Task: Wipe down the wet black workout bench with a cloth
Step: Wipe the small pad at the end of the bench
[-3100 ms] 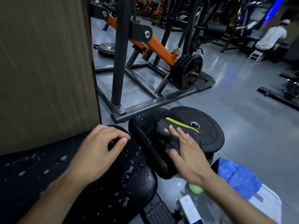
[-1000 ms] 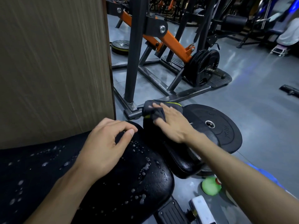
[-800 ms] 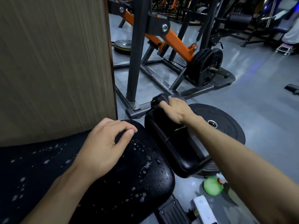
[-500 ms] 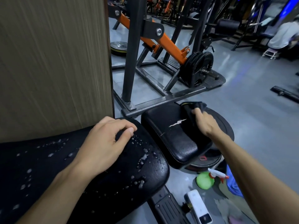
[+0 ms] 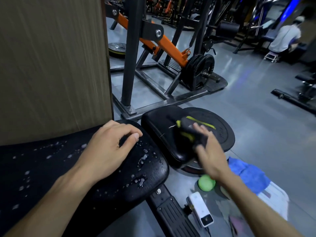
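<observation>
Right hand point(image 5: 207, 152) down flat on the dark cloth point(image 5: 191, 130) with its yellow-green trim, fingers spread and pressing rather than closed around it, blurred mid-sweep across the small seat pad point(image 5: 164, 132). Under and ahead of that hand, a pad surface reading dry and clean, no droplets to be made out (a pale scuff beside the cloth, nothing more). Left hand point(image 5: 109, 149) planted loosely on the near end of the long back pad point(image 5: 136, 170), fingers curled, holding nothing, simply bracing. Around and behind that left hand, beads of water everywhere, thick near the rounded end just past the thumb and trailing back along the forearm. So, by the look of it: seat pad about finished, long pad untouched, the greater part of the wiping yet to do. Below the right wrist, on the floor, a green ball-shaped thing point(image 5: 206, 183) and a blue towel point(image 5: 248, 175), neither in play.
</observation>
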`<state>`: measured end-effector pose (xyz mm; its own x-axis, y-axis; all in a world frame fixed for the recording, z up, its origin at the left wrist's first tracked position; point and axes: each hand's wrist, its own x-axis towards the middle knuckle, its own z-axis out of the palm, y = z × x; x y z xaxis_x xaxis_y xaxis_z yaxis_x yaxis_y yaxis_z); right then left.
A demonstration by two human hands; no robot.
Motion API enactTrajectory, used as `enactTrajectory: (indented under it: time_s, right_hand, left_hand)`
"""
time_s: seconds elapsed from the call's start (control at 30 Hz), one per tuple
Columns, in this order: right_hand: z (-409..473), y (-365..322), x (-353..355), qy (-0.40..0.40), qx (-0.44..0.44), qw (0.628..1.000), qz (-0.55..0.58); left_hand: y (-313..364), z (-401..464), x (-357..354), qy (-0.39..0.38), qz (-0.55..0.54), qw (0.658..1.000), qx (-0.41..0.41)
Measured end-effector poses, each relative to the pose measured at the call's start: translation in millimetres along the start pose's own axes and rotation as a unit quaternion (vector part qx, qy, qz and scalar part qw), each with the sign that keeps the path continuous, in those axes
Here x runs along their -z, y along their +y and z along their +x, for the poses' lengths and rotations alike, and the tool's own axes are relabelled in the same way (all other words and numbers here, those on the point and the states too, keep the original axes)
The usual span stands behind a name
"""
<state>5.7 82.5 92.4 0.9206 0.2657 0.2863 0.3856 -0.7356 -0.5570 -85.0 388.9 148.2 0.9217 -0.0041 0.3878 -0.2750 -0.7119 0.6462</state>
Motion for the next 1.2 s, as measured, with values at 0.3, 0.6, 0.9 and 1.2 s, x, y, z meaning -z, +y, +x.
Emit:
enactTrajectory:
  time_s: [0.3,0.6,0.9,1.2]
  right_hand:
    - [-46.3,-52.2,-36.7,0.01,0.034,0.999,-0.041]
    - [44.3,-38.4,-19.4,-0.058,-0.055,0.99,-0.12]
    - [113.0,-124.7,-76.5,-0.228,0.075,0.95,-0.202]
    - [64.7,-96.4,-53.8,-0.204,0.066,0.97,-0.115]
  left_hand:
    - [6.1,-2.0,1.1,-0.001,0.009,1.0,0.003]
    - [22.0,-20.7,19.2,0.021,0.005,1.0,0.014]
    - [14.7,-68.1,57.9,0.052,0.05,0.995,0.064]
    - [28.2,-143.0,87.8,0.093,0.077,0.986,0.111]
